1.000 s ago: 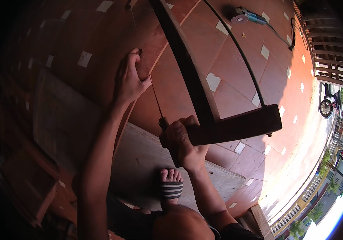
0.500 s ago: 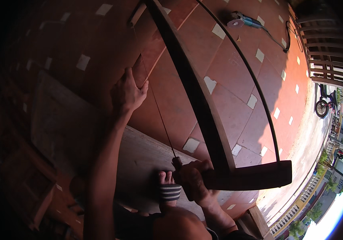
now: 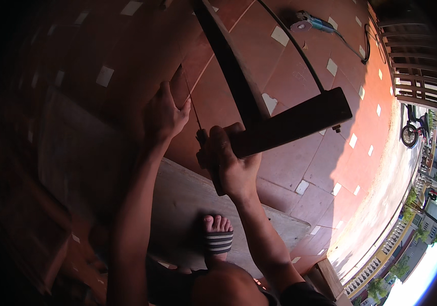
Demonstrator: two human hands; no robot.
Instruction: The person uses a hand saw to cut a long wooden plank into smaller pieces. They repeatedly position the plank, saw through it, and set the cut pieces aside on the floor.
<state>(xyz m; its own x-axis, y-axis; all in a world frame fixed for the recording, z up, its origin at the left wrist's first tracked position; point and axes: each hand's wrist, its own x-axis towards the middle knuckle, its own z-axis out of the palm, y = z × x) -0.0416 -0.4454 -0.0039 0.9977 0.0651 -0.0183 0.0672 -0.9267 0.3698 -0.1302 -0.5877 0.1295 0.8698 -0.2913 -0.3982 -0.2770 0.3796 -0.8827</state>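
A dark wooden frame saw (image 3: 236, 76) stretches away from me, its long beam ending in a thick crosspiece at the near end. My right hand (image 3: 233, 166) is closed around the grip at that near end, thumb along the crosspiece. A thin saw blade (image 3: 192, 102) runs from this grip past the fingers of my left hand (image 3: 166, 116). Those left fingers pinch a small flat piece of wood (image 3: 178, 87), and the blade passes at its edge. Shadow hides whether the blade sits in a cut.
My sandalled foot (image 3: 219, 239) presses on a wide wooden plank (image 3: 274, 220) below my hands. An angle grinder (image 3: 312, 23) with its cord lies on the red tiled floor at far right. Beyond are a slatted wooden rail (image 3: 422, 64) and a motorbike (image 3: 413, 130).
My right hand has pushed the saw forward and away, bringing its near crosspiece up close to my left hand. The crosspiece is now tilted. My left hand has stayed nearly in place.
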